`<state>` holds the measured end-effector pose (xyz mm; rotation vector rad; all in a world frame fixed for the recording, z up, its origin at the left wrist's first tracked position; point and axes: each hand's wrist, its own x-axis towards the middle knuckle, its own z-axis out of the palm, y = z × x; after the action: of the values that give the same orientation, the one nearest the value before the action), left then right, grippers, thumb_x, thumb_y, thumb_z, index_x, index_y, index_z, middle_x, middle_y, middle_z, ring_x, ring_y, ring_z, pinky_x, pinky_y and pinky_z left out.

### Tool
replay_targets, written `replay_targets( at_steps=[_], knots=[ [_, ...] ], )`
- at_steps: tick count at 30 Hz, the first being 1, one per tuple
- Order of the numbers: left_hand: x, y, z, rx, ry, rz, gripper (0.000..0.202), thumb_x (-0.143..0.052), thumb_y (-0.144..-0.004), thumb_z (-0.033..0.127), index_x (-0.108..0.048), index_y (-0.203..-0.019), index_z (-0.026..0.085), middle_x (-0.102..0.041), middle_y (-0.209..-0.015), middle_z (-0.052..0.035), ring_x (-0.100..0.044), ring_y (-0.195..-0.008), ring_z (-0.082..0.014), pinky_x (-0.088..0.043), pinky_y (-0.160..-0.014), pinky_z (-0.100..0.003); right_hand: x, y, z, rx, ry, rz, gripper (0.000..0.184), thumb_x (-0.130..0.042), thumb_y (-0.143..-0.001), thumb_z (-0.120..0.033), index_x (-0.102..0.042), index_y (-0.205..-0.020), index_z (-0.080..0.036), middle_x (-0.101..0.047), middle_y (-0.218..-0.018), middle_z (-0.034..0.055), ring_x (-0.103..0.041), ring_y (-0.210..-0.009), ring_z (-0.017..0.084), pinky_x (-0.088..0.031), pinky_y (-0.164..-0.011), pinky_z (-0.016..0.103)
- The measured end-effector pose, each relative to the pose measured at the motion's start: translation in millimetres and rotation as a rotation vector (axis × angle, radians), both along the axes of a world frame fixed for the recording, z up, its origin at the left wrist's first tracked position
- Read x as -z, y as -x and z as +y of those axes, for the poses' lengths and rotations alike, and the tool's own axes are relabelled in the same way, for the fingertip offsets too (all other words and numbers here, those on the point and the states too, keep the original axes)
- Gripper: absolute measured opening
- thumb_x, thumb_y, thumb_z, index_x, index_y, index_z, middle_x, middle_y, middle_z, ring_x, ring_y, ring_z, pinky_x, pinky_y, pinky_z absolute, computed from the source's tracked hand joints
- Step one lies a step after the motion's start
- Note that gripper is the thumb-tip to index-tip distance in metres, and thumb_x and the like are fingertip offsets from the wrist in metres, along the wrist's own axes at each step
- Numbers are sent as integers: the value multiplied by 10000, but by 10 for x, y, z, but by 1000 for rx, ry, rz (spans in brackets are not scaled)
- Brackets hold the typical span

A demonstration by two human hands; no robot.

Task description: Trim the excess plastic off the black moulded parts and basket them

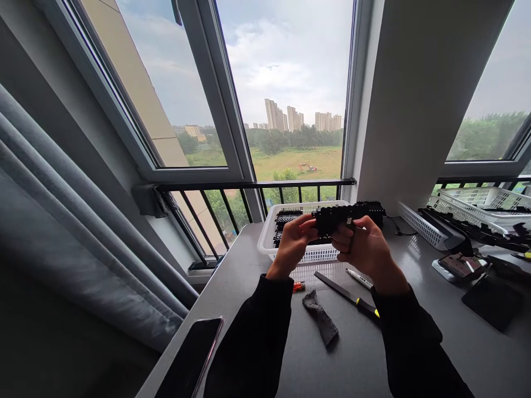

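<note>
Currently a black part [352, 213] is held level just above the white basket [265, 235], gripped by the left hand [292, 243] and the right hand [365, 249] together, probably so that its length is kept steady. The fingers [305, 224] of both are curled and pinched around it (thumbs seemingly underneath). On the grey tabletop [357, 359] a dark cloth [321, 320], a yellow-tipped tool [344, 294] and a pen [359, 278] are laid within reach. A phone [191, 356] is left at the near edge, below the window [290, 83].
</note>
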<state>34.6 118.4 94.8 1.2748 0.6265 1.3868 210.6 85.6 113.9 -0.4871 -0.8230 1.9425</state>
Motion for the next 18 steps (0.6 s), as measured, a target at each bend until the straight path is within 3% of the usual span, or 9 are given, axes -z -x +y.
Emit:
replay_targets(
  at_steps=[18],
  knots=[
    [-26, 37, -7, -28, 12, -2, 419, -766, -635, 132, -667, -1042, 147, -735, -991, -99, -674, -981, -262, -545, -829, -369, 7, -281, 39, 69, -26, 74, 248, -500, -715, -381, -336, -623, -220, -289, -603, -30, -292, -542, 131, -287, -438, 232]
  ],
)
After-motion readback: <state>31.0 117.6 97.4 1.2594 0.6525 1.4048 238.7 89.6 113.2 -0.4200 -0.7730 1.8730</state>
